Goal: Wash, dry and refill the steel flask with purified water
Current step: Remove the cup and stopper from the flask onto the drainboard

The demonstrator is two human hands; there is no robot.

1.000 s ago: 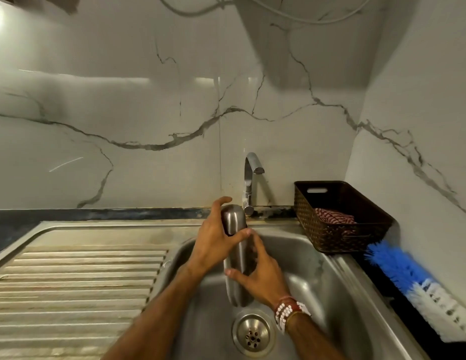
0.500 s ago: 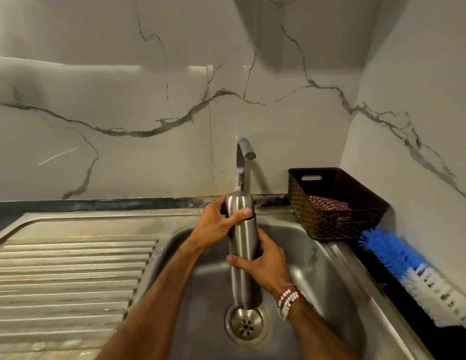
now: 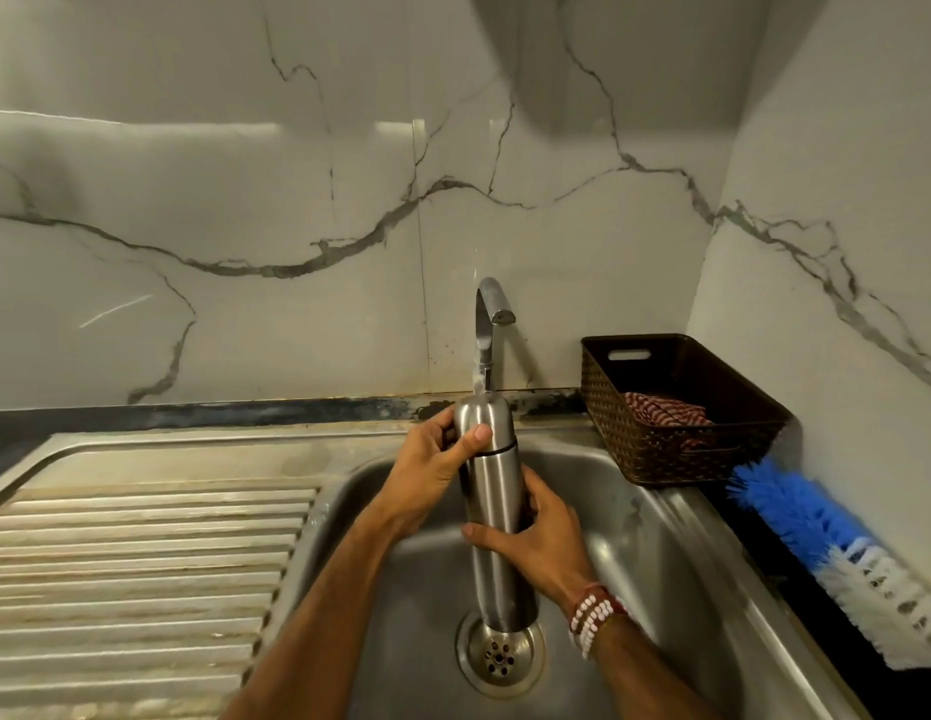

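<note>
A home kitchen's washing-up corner is showing here: a stainless steel sink [image 3: 676, 532] with a ribbed draining board [image 3: 141, 553] is sitting under a curved tap [image 3: 487, 324], against marble-patterned wall tiles [image 3: 297, 200]. A brown woven basket [image 3: 676, 439] holding a striped cloth [image 3: 661, 407] is standing beside the basin, with a blue-and-white bottle brush [image 3: 816, 543] lying along the dark desk [image 3: 796, 579].

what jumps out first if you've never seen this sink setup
The steel flask held upright over the middle of the sink, left hand around its cap and right hand around its body, below the tap. Next, the bright blue and white brush lying along the sink's right edge, in front of a dark woven basket holding a striped cloth.
</note>
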